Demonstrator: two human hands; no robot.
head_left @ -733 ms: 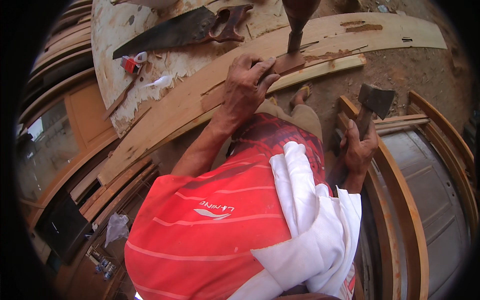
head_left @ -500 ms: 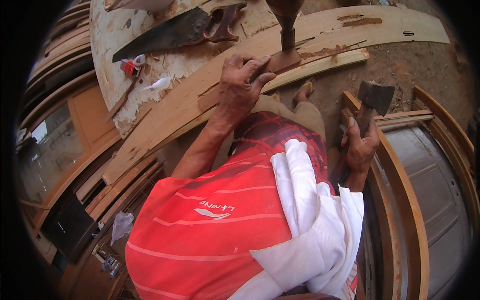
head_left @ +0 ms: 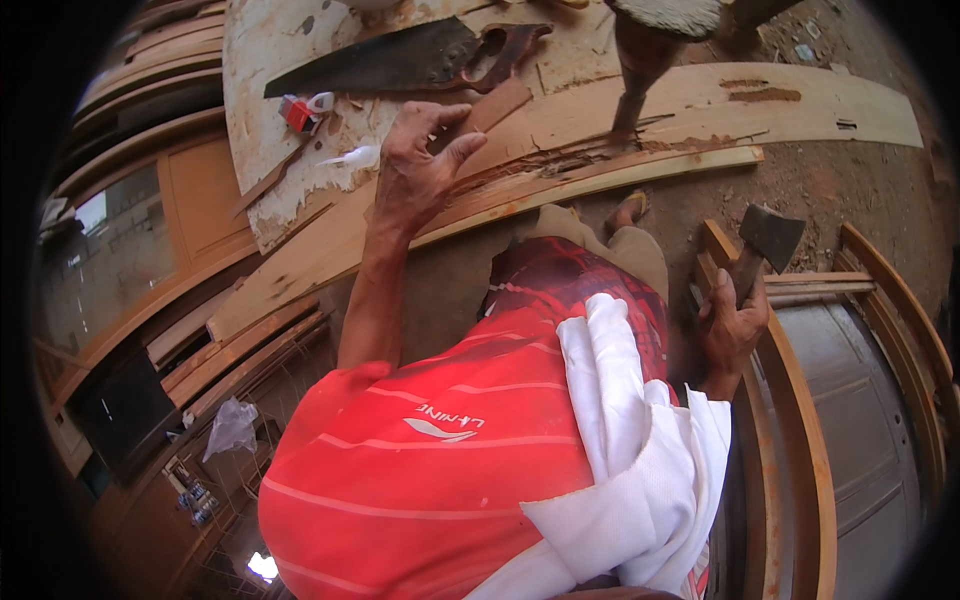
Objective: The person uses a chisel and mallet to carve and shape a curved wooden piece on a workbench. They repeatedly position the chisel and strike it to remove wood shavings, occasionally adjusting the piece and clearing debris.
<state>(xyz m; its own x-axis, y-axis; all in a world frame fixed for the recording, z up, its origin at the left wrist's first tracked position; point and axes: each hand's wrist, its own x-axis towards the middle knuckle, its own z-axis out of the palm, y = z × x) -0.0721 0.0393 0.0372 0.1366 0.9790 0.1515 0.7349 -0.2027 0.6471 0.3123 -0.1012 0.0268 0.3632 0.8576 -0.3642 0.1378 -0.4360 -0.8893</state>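
My left hand (head_left: pixel 420 160) grips a small brown wood piece (head_left: pixel 497 105), raised over the long pale plank (head_left: pixel 800 110). Beneath it, a split, rough channel (head_left: pixel 560 155) runs along the plank beside a narrow pale batten (head_left: pixel 700 163). A dark wooden-handled tool (head_left: pixel 640 60) with a battered top, like a chisel, stands upright in the plank, clear of my fingers. At the right, my right hand (head_left: pixel 733 320) is closed on the handle of a hatchet (head_left: pixel 770 235), its dark head up. A hand saw (head_left: pixel 370 65) lies behind my left hand.
A pale worn board (head_left: pixel 255 60) bears a red item (head_left: pixel 298 113) and a white small item (head_left: pixel 355 157). Stacked wood panels (head_left: pixel 190 200) line the left. Wooden frames (head_left: pixel 805 430) and a grey door (head_left: pixel 860 390) lie at the right. A sandalled foot (head_left: pixel 627 210) shows below the plank.
My left hand has moved up and left, lifting the brown piece away from the standing tool. My right hand still holds the hatchet. The view has shifted somewhat.
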